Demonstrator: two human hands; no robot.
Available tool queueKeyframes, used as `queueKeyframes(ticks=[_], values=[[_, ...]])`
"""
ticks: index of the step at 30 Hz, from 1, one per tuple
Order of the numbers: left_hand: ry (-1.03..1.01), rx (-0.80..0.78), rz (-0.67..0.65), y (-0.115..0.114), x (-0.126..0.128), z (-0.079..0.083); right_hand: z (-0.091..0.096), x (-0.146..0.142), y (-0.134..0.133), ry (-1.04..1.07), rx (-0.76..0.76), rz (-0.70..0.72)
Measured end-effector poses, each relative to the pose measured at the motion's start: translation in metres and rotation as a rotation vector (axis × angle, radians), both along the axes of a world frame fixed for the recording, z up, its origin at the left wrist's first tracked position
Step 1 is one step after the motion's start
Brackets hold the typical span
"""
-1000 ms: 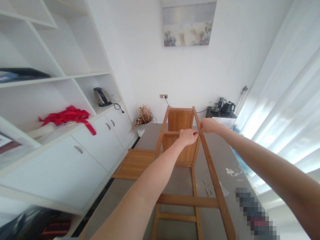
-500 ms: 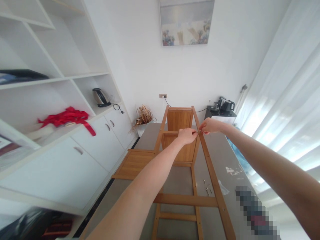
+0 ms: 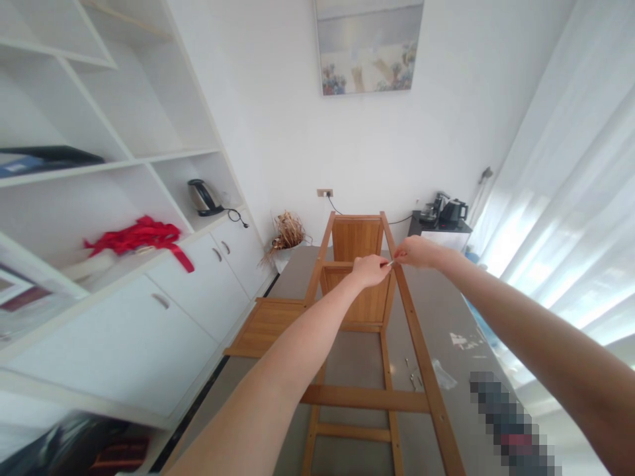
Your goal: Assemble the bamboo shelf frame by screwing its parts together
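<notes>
A wooden shelf frame [image 3: 419,344] of light brown slats lies on a grey table [image 3: 456,317] and stretches away from me. My left hand [image 3: 371,270] rests on a wooden panel set in the frame, fingers curled at the right rail. My right hand [image 3: 415,251] pinches a small metal piece, probably a screw or hex key [image 3: 390,263], at that rail. The two hands almost meet over the rail. Loose screws [image 3: 413,378] and a small clear bag [image 3: 441,377] lie on the table near the frame.
A loose wooden panel [image 3: 265,324] lies off the frame's left side. White cabinets and shelves [image 3: 163,291] run along the left, holding a kettle [image 3: 201,196] and red ribbon [image 3: 139,237]. A side table with a black kettle [image 3: 449,213] stands at the far right, by white curtains [image 3: 570,185].
Both hands stay at the same spot on the right rail. The right hand has shifted slightly, and a small metal piece now shows between the fingertips.
</notes>
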State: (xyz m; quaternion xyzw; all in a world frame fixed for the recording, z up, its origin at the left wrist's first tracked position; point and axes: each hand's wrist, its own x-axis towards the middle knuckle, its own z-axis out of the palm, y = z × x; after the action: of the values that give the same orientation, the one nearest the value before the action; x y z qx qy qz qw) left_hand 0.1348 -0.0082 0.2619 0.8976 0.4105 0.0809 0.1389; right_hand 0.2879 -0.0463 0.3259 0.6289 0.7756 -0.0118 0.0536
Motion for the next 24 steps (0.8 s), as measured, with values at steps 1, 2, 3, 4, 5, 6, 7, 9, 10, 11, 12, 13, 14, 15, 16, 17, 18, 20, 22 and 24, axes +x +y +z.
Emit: queueKeyframes(ticks=[1, 2, 3, 4, 5, 6, 7, 9, 10, 11, 12, 13, 14, 15, 16, 17, 18, 20, 22, 24], values=[[0.004, 0.001, 0.010, 0.000, 0.000, 0.000, -0.002, -0.002, 0.001, -0.019, 0.032, -0.034], [0.006, 0.002, 0.021, 0.001, 0.001, 0.000, -0.004, -0.003, 0.002, -0.030, 0.059, -0.074], [0.004, 0.002, 0.031, 0.001, 0.001, -0.001, -0.006, -0.004, 0.003, -0.031, 0.079, -0.112], [-0.004, -0.003, 0.040, 0.002, 0.001, -0.001, -0.008, -0.005, 0.004, -0.023, 0.090, -0.142], [-0.017, -0.013, 0.048, 0.002, 0.001, -0.001, -0.009, -0.005, 0.005, -0.007, 0.095, -0.163], [-0.036, -0.029, 0.057, 0.002, 0.001, -0.002, -0.010, -0.005, 0.006, 0.010, 0.097, -0.177], [-0.062, -0.050, 0.071, 0.003, 0.001, -0.002, -0.011, -0.005, 0.007, 0.026, 0.099, -0.185], [-0.139, -0.101, 0.101, 0.003, 0.000, -0.002, -0.013, -0.006, 0.009, 0.060, 0.104, -0.200], [-0.180, -0.127, 0.114, 0.003, -0.001, -0.002, -0.014, -0.006, 0.010, 0.079, 0.105, -0.212], [-0.215, -0.151, 0.123, 0.003, -0.002, -0.002, -0.015, -0.006, 0.012, 0.099, 0.104, -0.224], [-0.240, -0.170, 0.128, 0.003, -0.002, -0.001, -0.016, -0.007, 0.013, 0.115, 0.104, -0.234], [-0.254, -0.184, 0.131, 0.002, -0.003, -0.001, -0.018, -0.007, 0.015, 0.130, 0.110, -0.242], [-0.259, -0.192, 0.132, 0.002, -0.003, -0.001, -0.020, -0.008, 0.017, 0.144, 0.125, -0.251], [-0.261, -0.194, 0.133, 0.002, -0.003, -0.001, -0.021, -0.008, 0.019, 0.159, 0.145, -0.262], [-0.261, -0.193, 0.132, 0.002, -0.003, -0.001, -0.023, -0.008, 0.021, 0.179, 0.159, -0.279], [-0.259, -0.190, 0.129, 0.002, -0.003, -0.001, -0.025, -0.007, 0.022, 0.207, 0.158, -0.303], [-0.255, -0.185, 0.124, 0.002, -0.003, -0.002, -0.027, -0.005, 0.023, 0.245, 0.139, -0.330], [-0.245, -0.168, 0.115, 0.003, -0.002, -0.002, -0.029, 0.000, 0.024, 0.328, 0.064, -0.367], [-0.236, -0.147, 0.105, 0.004, -0.002, -0.003, -0.029, 0.005, 0.022, 0.387, -0.007, -0.357], [-0.225, -0.134, 0.096, 0.005, -0.002, -0.004, -0.027, 0.009, 0.020, 0.391, -0.057, -0.325]])
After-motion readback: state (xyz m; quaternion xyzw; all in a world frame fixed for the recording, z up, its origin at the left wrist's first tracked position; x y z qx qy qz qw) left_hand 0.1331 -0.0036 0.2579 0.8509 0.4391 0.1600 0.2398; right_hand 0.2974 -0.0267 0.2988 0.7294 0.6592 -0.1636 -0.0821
